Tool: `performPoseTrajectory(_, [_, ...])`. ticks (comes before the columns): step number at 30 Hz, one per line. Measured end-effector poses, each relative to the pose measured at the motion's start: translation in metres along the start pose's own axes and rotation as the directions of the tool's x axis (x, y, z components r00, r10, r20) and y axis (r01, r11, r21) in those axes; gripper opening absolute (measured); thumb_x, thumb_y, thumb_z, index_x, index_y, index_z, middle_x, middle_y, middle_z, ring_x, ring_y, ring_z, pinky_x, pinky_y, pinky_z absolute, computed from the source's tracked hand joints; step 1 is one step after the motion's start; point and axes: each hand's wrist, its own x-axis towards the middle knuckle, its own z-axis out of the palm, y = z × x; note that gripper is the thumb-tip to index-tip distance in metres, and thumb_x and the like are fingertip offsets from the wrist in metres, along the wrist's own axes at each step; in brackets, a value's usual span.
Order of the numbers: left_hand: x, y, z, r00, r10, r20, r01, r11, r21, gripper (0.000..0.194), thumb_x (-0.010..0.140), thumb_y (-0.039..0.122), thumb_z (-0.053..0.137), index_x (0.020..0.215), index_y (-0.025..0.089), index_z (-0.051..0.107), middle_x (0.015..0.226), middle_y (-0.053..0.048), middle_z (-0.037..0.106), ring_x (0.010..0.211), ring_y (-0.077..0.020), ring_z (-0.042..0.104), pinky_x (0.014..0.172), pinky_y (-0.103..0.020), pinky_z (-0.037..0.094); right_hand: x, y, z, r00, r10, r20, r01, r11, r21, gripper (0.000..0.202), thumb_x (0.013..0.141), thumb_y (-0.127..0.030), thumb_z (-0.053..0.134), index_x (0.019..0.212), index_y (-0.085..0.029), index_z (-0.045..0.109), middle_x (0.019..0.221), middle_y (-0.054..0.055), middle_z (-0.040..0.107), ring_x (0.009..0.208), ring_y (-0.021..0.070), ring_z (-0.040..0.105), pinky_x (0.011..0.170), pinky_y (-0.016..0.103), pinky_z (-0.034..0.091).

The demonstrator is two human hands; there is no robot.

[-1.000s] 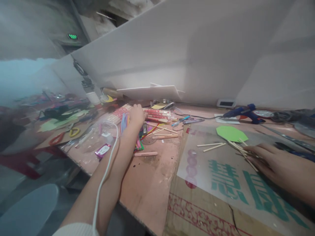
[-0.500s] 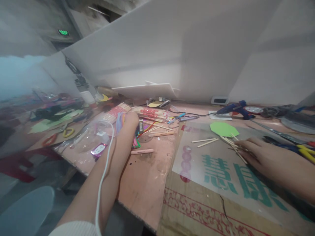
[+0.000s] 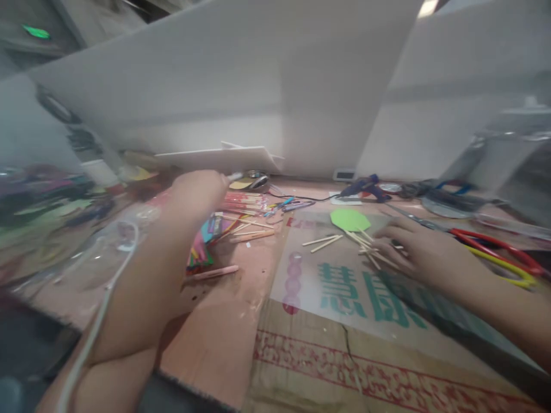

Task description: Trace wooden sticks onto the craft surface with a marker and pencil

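Note:
My left hand [image 3: 204, 186] is raised over the back left of the table, fingers closed and blurred. A small whitish thing [image 3: 233, 177] shows at its fingertips; its kind I cannot make out. Below that hand are packs of wooden sticks [image 3: 245, 202] and a bunch of coloured strips [image 3: 198, 252]. My right hand [image 3: 398, 244] rests low over the clear sheet, its curled fingers on some thin wooden sticks [image 3: 370, 248]. Those sticks touch the edge of a green paper polygon [image 3: 350, 219]. A few more loose sticks [image 3: 322, 242] lie to the left.
A blue glue gun [image 3: 361, 188] lies at the back, its cable running left. Red-handled scissors [image 3: 495, 246] and a yellow-handled tool [image 3: 499, 267] lie beside my right arm. Pens [image 3: 297, 205] are mid-table. A white cable [image 3: 107, 304] runs along my left arm.
My left hand has lifted from the stick packs and coloured strips, with a whitish thing now at its fingertips. My right hand stays by the sticks. The view has turned right.

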Motion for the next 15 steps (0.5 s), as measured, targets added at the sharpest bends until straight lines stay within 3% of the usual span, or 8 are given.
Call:
performPoseTrajectory(3, [-0.028,0.056,-0.004,0.987,0.124,-0.1,-0.135,0.984,-0.112,0.046,0.111,0.033,0.022,0.108,0.019,0.065,0.098,-0.006,0.07,0.093,-0.0227,0.068,0.081,-0.036,0.053,-0.001,-0.021,-0.01,0.975,0.084,0.205,-0.172,0.871,0.46,0.039,0.095,-0.053,0.056,0.108,-0.022,0.075,0.089,0.007,0.074,0.074,0.0227,0.066,0.066,0.035,0.051])
performPoseTrajectory(4, [-0.038,0.076,0.001,0.972,0.219,-0.084,-0.231,0.957,-0.175,0.045,0.11,0.035,0.023,0.104,0.022,0.065,0.095,-0.003,0.071,0.088,-0.0193,0.068,0.078,-0.031,0.053,-0.003,-0.028,-0.008,0.964,0.06,0.258,-0.218,0.732,0.645,0.046,0.093,-0.056,0.059,0.124,-0.023,0.069,0.087,0.005,0.073,0.068,0.0201,0.063,0.062,0.033,0.051])
performPoseTrajectory(6, [-0.058,0.115,0.017,0.873,0.487,-0.004,-0.454,0.811,-0.369,0.04,0.108,0.039,0.032,0.095,0.023,0.066,0.084,-0.002,0.07,0.078,-0.0195,0.067,0.072,-0.03,0.052,-0.009,-0.04,-0.003,0.974,0.022,0.226,-0.215,0.403,0.89,0.056,0.094,-0.06,0.057,0.137,-0.025,0.061,0.085,0.003,0.07,0.062,0.0164,0.059,0.058,0.03,0.051])
performPoseTrajectory(7, [-0.066,0.13,0.025,0.807,0.589,0.029,-0.521,0.735,-0.434,0.036,0.106,0.041,0.037,0.097,0.023,0.067,0.084,-0.002,0.071,0.078,-0.0202,0.068,0.072,-0.031,0.052,-0.012,-0.045,-0.001,0.977,0.034,0.21,-0.21,0.308,0.928,0.053,0.094,-0.06,0.057,0.134,-0.025,0.064,0.083,0.002,0.069,0.065,0.0163,0.059,0.058,0.028,0.05])
performPoseTrajectory(9, [-0.077,0.149,0.039,0.699,0.714,0.039,-0.597,0.612,-0.518,0.032,0.106,0.036,0.038,0.101,0.023,0.067,0.094,-0.004,0.073,0.085,-0.0215,0.069,0.076,-0.031,0.052,-0.017,-0.05,0.001,0.967,0.096,0.234,-0.251,0.244,0.937,0.042,0.095,-0.057,0.058,0.109,-0.021,0.075,0.071,0.002,0.066,0.061,0.0143,0.057,0.055,0.025,0.047])
performPoseTrajectory(11, [-0.078,0.15,0.048,0.642,0.763,0.071,-0.613,0.566,-0.551,0.034,0.107,0.035,0.035,0.103,0.023,0.066,0.094,-0.003,0.074,0.082,-0.0206,0.069,0.076,-0.03,0.051,-0.02,-0.049,-0.004,0.926,0.256,0.276,-0.327,0.182,0.927,0.037,0.095,-0.048,0.058,0.079,-0.018,0.074,0.055,0.001,0.06,0.051,0.0118,0.051,0.048,0.021,0.041])
performPoseTrajectory(13, [-0.067,0.137,0.054,0.67,0.733,0.115,-0.597,0.625,-0.503,0.042,0.107,0.04,0.031,0.091,0.023,0.066,0.083,-0.002,0.072,0.069,-0.0186,0.065,0.067,-0.028,0.049,-0.019,-0.045,-0.013,0.816,0.51,0.271,-0.33,0.026,0.944,0.027,0.088,-0.036,0.06,0.067,-0.02,0.067,0.039,-0.004,0.046,0.038,0.0086,0.038,0.039,0.019,0.03])
performPoseTrajectory(15, [-0.044,0.117,0.061,0.78,0.611,0.133,-0.523,0.754,-0.396,0.039,0.105,0.043,0.035,0.091,0.025,0.068,0.086,-0.001,0.073,0.07,-0.0183,0.065,0.066,-0.027,0.047,-0.018,-0.039,-0.019,0.762,0.605,0.231,-0.268,-0.029,0.963,0.023,0.085,-0.033,0.061,0.066,-0.02,0.064,0.038,-0.005,0.045,0.037,0.0075,0.037,0.038,0.017,0.03])
